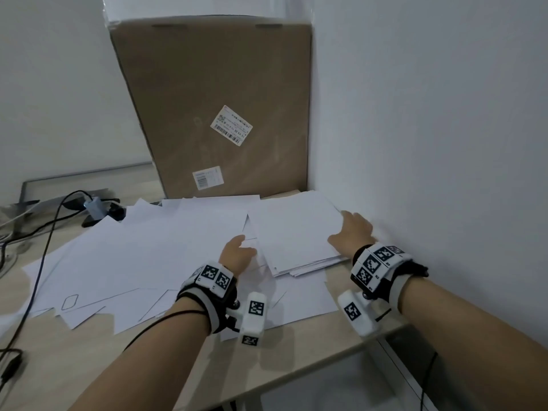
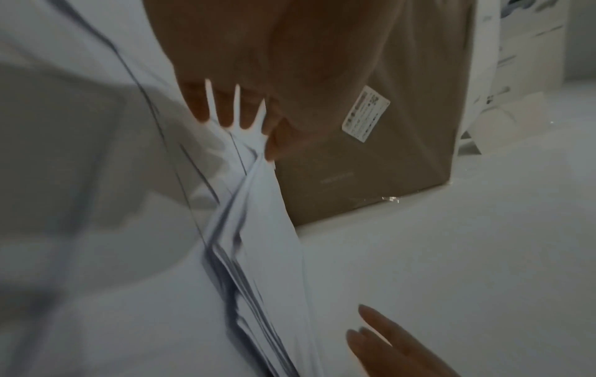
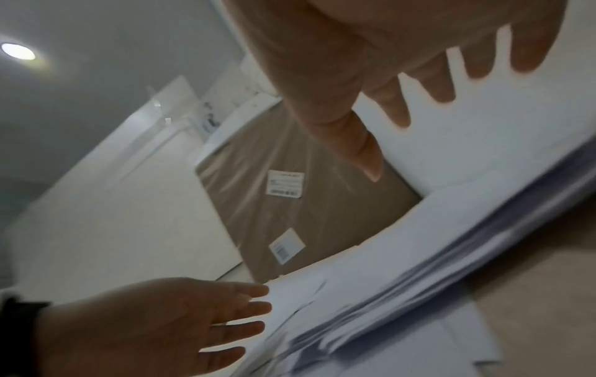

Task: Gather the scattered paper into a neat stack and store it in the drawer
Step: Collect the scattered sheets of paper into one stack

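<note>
White sheets of paper (image 1: 133, 256) lie scattered over the desk (image 1: 166, 363). A partly squared stack of paper (image 1: 296, 232) sits at the right, near the wall. My left hand (image 1: 241, 247) presses its straight fingers (image 2: 225, 109) against the stack's left edge (image 2: 258, 255). My right hand (image 1: 350, 226) rests on the stack's right side, its spread fingers (image 3: 441, 76) flat on the top sheet (image 3: 500, 127). In the right wrist view my left hand (image 3: 180, 324) touches the stack's side (image 3: 403, 288). No drawer is in view.
A tall cardboard box (image 1: 213, 108) wrapped in plastic stands right behind the papers. The white wall (image 1: 430, 143) runs close along the right. Black cables (image 1: 44, 232) and a grey adapter (image 1: 95, 207) lie at the left rear. The desk's front edge (image 1: 296, 378) is near my forearms.
</note>
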### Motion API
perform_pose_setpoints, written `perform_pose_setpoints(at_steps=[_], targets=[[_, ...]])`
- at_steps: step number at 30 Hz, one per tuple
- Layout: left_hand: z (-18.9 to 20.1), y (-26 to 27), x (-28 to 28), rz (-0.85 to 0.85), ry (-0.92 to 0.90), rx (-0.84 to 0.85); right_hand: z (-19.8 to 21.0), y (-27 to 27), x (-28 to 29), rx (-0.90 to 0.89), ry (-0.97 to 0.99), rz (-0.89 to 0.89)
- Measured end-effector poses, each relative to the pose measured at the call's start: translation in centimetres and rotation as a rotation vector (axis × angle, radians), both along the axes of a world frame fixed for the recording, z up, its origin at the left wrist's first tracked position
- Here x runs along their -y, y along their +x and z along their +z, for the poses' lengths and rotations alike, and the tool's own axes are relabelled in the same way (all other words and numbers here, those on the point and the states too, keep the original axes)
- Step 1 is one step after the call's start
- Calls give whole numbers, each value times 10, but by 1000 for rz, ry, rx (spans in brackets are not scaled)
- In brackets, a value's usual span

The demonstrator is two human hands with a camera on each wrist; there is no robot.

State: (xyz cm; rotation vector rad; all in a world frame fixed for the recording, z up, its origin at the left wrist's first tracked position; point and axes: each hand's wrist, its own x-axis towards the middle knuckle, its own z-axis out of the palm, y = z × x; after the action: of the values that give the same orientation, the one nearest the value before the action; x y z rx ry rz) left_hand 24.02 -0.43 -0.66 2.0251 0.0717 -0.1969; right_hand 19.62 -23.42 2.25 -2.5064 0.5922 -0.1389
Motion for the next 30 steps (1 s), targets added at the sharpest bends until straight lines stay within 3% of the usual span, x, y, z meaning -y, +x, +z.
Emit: perform_pose_setpoints(at_steps=[2,5,12,15,17,20,23,27,30], targets=[[-3,1,-25,100,57,13,5,-12,-18,-17,113,176],[-9,-7,-60,180,94,-32,6,-33,-48,-216,162,375],[-25,-48,-94,201,-64,-112,-6,-75,-101,-405,46,542],[-5,-76,-85,180,-213,-169,-8,-87,-110,-463,-42,585],[8,-91,-81,66,-113,-191,-10,-94,-114,-479,-87,617],[3,-86,-82,198,-246,-204,-11,-98,-121,-477,-125,658],[1,-84,-98,159,-106,-120,-14,-98,-132,-468,-153,683],[-6,-68,-145,330,-81,-14,-21,-93,-157,-404,-220,713],[-9,-60,-178,370,-59,-27,-19,-84,-180,-402,-225,777]])
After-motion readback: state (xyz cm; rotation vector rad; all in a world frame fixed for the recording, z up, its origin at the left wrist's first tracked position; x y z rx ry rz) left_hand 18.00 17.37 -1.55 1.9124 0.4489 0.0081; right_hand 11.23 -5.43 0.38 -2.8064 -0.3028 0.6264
